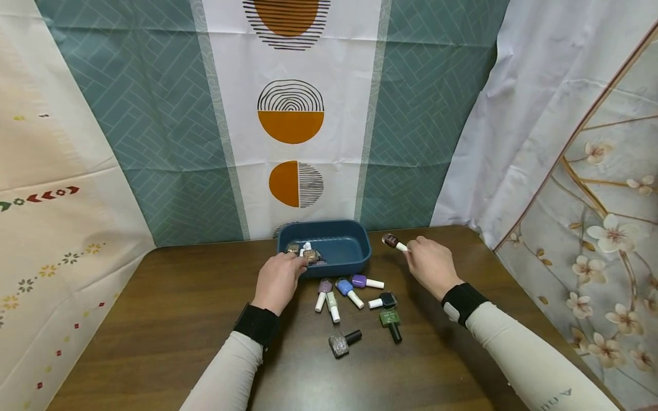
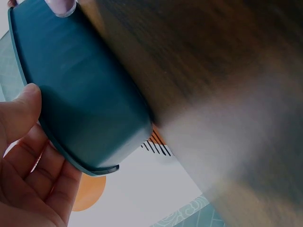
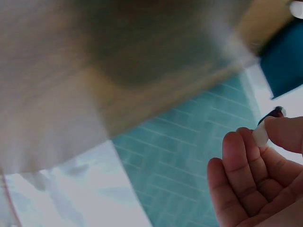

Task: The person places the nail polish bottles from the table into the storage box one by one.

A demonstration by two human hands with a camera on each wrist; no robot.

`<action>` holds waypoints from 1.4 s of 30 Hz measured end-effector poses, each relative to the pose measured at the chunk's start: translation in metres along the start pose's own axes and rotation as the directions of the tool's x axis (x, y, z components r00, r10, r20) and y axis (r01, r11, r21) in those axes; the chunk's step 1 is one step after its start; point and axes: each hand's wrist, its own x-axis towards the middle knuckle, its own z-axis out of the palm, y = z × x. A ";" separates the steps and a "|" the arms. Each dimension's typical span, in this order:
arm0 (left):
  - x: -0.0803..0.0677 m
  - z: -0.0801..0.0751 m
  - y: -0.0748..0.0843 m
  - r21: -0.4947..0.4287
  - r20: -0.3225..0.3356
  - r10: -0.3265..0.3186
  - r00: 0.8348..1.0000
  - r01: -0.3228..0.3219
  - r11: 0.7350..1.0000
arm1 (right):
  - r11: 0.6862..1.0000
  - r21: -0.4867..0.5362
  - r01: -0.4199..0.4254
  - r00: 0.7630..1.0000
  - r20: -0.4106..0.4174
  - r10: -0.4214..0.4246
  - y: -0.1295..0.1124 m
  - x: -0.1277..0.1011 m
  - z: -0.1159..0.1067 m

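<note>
My left hand (image 1: pixel 280 279) grips the near left rim of a dark blue plastic bin (image 1: pixel 349 264). In the left wrist view the thumb (image 2: pixel 29 101) lies over the rim from outside, with the other fingers behind it. Inside the bin, at its left end, lie several nail polish bottles, among them a glittery brown bottle (image 1: pixel 310 256). To the right of the bin, my right hand (image 1: pixel 430 264) pinches the white cap of a dark red nail polish bottle (image 1: pixel 390 240) between thumb and fingers. Its glass end points left, toward the bin.
In front of the bin, several nail polish bottles lie on the wooden table (image 1: pixel 175 319): a purple bottle (image 1: pixel 358 280), a blue bottle (image 1: pixel 343 286), a green bottle (image 1: pixel 389 317) and a silver glitter bottle (image 1: pixel 339 345) among them. A patterned curtain (image 1: pixel 169 114) hangs behind the table.
</note>
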 end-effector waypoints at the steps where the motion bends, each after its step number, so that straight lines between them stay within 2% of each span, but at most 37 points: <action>1: 0.000 0.000 0.000 0.001 -0.006 0.003 1.000 -0.003 1.000 | 1.000 0.007 0.004 1.000 -0.005 -0.004 -0.003 0.001 -0.003; 8: 0.002 0.000 0.002 0.005 -0.012 0.016 1.000 -0.016 1.000 | 0.999 0.028 0.026 0.999 -0.028 -0.025 -0.022 0.009 -0.012; 24: -0.002 -0.003 0.003 -0.022 0.005 -0.019 1.000 0.019 1.000 | 0.996 -0.005 0.093 0.995 -0.022 -0.093 -0.071 0.032 -0.004; 42: 0.001 -0.002 0.002 -0.020 0.025 -0.036 0.999 0.037 0.999 | 0.989 -0.051 0.137 0.985 0.117 -0.130 -0.105 0.061 0.019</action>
